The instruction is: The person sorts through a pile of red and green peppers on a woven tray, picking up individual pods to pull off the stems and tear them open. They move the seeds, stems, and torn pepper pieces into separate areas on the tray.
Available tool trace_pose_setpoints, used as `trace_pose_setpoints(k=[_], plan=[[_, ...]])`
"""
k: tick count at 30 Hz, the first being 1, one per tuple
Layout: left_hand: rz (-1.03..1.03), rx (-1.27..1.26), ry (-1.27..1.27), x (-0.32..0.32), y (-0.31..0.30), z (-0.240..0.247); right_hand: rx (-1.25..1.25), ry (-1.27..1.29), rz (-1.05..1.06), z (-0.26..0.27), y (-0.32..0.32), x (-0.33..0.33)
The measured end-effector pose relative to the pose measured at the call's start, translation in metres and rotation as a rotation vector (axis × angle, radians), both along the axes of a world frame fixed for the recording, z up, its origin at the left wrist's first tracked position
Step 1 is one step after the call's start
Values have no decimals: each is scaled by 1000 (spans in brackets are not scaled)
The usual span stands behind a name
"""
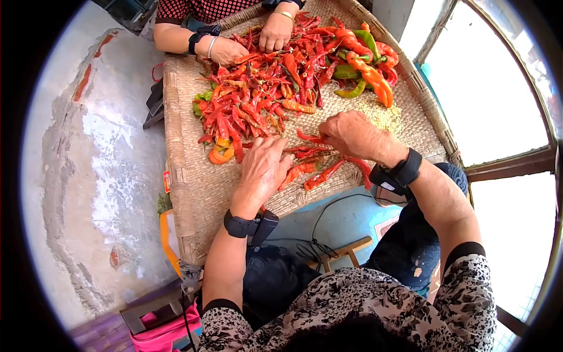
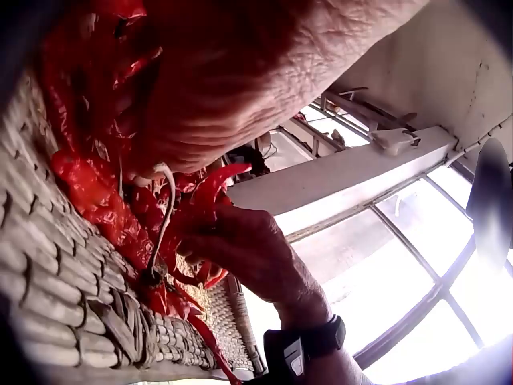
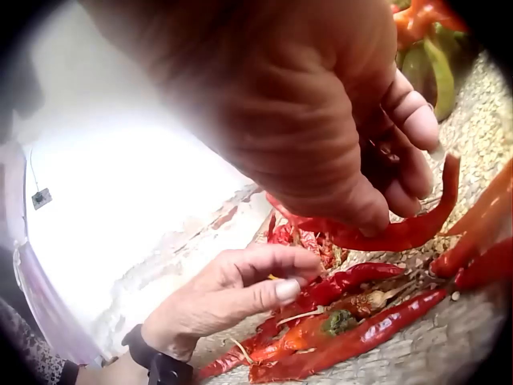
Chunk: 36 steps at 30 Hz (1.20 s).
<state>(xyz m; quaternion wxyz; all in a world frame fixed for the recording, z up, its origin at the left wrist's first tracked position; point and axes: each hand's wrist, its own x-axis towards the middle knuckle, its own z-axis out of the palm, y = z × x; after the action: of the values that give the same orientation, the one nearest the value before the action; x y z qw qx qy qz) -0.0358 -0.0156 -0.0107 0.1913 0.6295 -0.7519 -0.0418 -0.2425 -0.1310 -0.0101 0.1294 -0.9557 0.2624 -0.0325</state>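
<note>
My right hand (image 1: 359, 136) pinches a curved red chili pepper (image 3: 417, 233) between thumb and fingers, just above the woven tray. My left hand (image 1: 264, 167) is at the near edge of the chili heap, its fingers loosely bent and the thumb out; in the right wrist view nothing shows between them. Between and below both hands lie several loose red chilies (image 3: 353, 345) with stems. Beyond them spreads the big heap of wrinkled red chilies (image 1: 252, 105). A patch of pale yellow seeds (image 1: 384, 117) lies beside my right hand.
Larger orange and green peppers (image 1: 375, 73) sit at the tray's far right. Across the tray, another person's two hands (image 1: 275, 32) work in the heap. The woven tray's raised rim (image 1: 171, 117) runs along the left. A wooden stool (image 1: 346, 252) and black cables are below.
</note>
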Motion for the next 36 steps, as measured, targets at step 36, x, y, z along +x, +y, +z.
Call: trace_pose_setpoints(k=[36], plan=[[-11,-107,263,-3,-6,27,247,-569,3,14,2,6]])
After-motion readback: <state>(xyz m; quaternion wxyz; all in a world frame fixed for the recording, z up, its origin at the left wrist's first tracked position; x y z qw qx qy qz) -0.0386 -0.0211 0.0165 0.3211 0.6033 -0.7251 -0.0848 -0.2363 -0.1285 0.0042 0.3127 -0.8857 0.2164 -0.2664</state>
